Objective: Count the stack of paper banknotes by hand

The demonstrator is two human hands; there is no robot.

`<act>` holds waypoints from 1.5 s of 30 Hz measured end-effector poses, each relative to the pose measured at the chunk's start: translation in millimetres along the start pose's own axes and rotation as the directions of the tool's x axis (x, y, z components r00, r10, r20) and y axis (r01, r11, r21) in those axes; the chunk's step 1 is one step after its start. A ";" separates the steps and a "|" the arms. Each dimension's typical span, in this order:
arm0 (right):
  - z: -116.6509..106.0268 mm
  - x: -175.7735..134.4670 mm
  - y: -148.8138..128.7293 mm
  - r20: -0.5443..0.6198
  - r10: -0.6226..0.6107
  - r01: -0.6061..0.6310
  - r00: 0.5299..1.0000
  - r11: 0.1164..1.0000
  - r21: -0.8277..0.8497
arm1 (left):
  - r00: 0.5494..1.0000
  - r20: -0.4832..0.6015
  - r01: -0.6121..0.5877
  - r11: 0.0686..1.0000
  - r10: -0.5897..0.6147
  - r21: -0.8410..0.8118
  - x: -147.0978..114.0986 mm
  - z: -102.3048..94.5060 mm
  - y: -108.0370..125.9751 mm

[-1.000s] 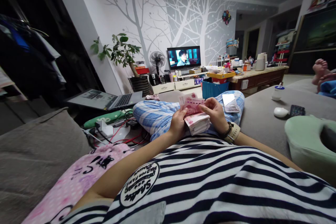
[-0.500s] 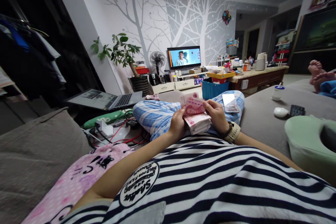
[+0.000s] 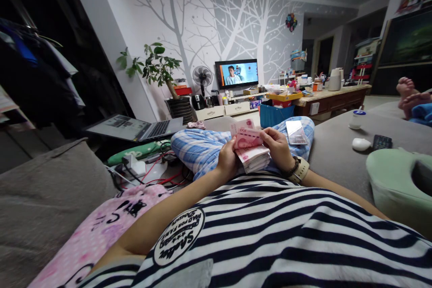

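1. Presently, a stack of pink banknotes [image 3: 253, 158] is held in front of the striped shirt [image 3: 286, 234], above the lap, between the two hands.
2. The left hand [image 3: 227, 160] is closed on the left end of the stack, with the thumb laid across the top notes and the fingers curled beneath. The forearm is extended forward from the lower left, bare to the elbow.
3. The right hand [image 3: 278, 147] is closed on the right side of the stack, its fingers bent over the upper edge of the top note [image 3: 248, 137], which is lifted and fanned above the rest. The wrist is slightly flexed; a watch with a pale strap [image 3: 300, 170] is worn on it.
4. The two hands are kept close together, joined only by the notes.
5. A phone [image 3: 296, 132] is rested face up on the knee of the blue checked trousers [image 3: 202, 148], just beyond the right hand.
6. An open laptop [image 3: 135, 128] is set to the left, with red cables [image 3: 162, 175] and a white adapter lying near it.
7. On the grey sofa [image 3: 337, 153] to the right, a white mouse [image 3: 361, 144], a remote control [image 3: 382, 142] and a green cushion [image 3: 394, 184] are noted.
8. Another person's bare feet [image 3: 410, 92] are seen at the far right edge.
9. A lit television [image 3: 236, 73] is mounted against the tree-patterned wall.
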State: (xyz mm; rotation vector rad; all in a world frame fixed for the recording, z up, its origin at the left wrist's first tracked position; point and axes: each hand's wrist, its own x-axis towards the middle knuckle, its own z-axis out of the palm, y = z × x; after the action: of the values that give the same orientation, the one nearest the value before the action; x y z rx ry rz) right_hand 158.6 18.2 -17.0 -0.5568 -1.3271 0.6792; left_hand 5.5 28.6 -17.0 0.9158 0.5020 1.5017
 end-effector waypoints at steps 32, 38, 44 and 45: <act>2.5 -3.7 -6.5 -0.014 -0.038 0.038 0.999 0.999 -0.029 | 0.999 0.029 -0.031 0.994 0.028 0.109 -8.9 4.4 1.5; 3.2 -0.4 0.0 -0.075 0.033 -0.032 0.997 0.999 0.022 | 0.996 0.084 -0.036 0.991 0.025 0.127 -10.5 5.0 3.7; 2.2 2.0 3.3 -0.083 0.046 -0.045 0.996 0.999 0.009 | 0.993 0.116 -0.014 0.994 0.001 0.112 -12.1 6.5 4.4; 2.2 2.3 3.6 -0.090 0.048 -0.047 0.995 0.999 0.012 | 0.993 0.121 -0.012 0.994 -0.002 0.109 -12.3 6.6 4.4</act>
State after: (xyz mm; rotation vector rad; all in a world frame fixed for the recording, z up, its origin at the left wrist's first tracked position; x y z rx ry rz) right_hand 156.2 22.3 -17.6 -0.6059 -1.2282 0.6917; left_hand 7.1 14.7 -12.8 1.0878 0.4976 1.4244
